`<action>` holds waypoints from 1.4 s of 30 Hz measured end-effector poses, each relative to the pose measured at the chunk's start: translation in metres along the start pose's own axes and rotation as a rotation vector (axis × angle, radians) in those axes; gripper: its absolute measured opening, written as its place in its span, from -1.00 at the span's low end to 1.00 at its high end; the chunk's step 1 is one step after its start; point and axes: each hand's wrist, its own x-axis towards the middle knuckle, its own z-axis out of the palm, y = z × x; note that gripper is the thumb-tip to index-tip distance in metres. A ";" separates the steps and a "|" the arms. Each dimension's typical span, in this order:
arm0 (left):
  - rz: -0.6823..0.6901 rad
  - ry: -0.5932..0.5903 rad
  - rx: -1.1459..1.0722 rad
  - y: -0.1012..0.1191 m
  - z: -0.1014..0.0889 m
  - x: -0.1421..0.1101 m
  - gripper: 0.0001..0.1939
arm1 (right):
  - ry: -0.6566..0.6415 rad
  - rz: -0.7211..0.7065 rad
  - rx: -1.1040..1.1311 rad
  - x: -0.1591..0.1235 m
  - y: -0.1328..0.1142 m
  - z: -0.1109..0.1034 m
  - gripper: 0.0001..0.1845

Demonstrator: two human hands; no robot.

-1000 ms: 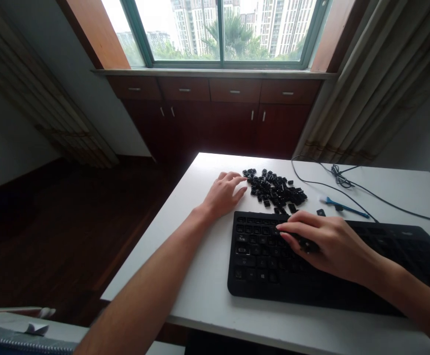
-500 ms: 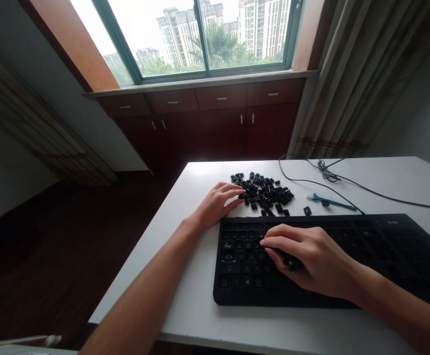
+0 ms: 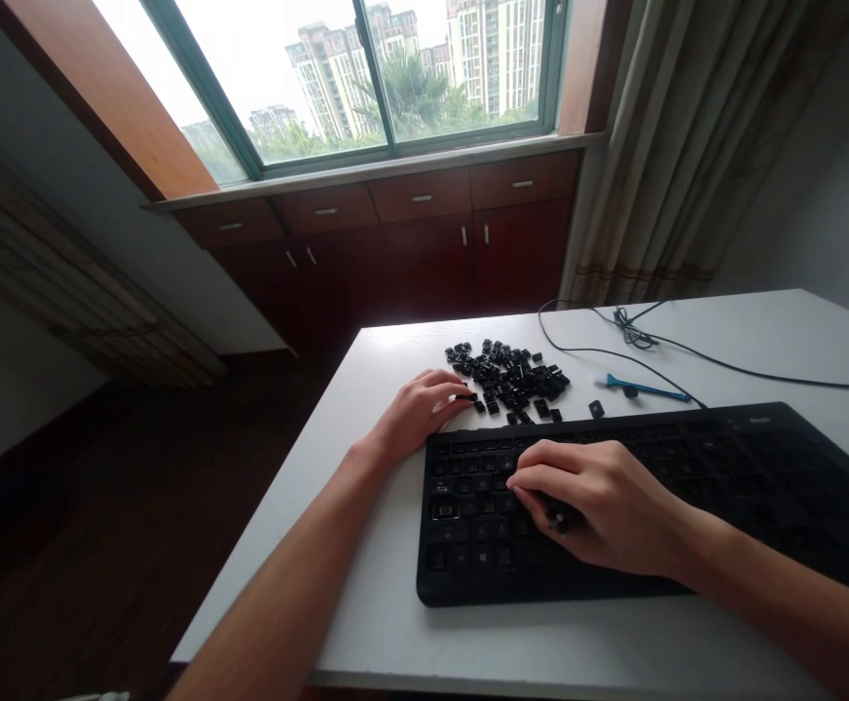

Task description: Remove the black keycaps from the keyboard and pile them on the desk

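Observation:
The black keyboard (image 3: 607,574) lies at an angle on the white table, with keycaps gone from part of it. Beyond its far left corner is a loose heap of black keycaps (image 3: 512,375). My left hand (image 3: 421,409) rests at the heap's left edge, thumb and fingers closed on a small black keycap (image 3: 464,396). Over the left part of the keyboard, my right hand (image 3: 596,501) is closed, its fingertips pinched together down at the keys. A dark object with a shiny end (image 3: 560,518) shows under its palm; the rest is hidden by the fingers.
A blue-handled brush (image 3: 647,387) lies behind the keyboard, beside two stray keycaps, one of them (image 3: 596,409) nearer the heap. A black cable (image 3: 746,372) runs across the table's right side, with a tied bundle (image 3: 636,331). Cabinets (image 3: 410,253) stand beyond the table's far edge.
My left hand has drawn back slightly from the heap, with a keycap now between its fingers. My right hand stays over nearly the same keys. The whole view has shifted and tilted a little.

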 end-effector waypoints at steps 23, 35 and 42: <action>-0.361 0.059 -0.558 0.012 -0.006 0.000 -0.79 | -0.014 0.020 -0.025 -0.001 0.001 0.001 -0.83; -0.683 0.208 -1.489 0.018 -0.017 0.011 -0.82 | -0.013 0.033 -0.016 -0.002 0.004 0.002 -0.82; -0.679 0.196 -1.545 0.027 -0.018 0.012 -0.81 | 0.030 0.029 -0.021 -0.002 0.004 0.004 -0.72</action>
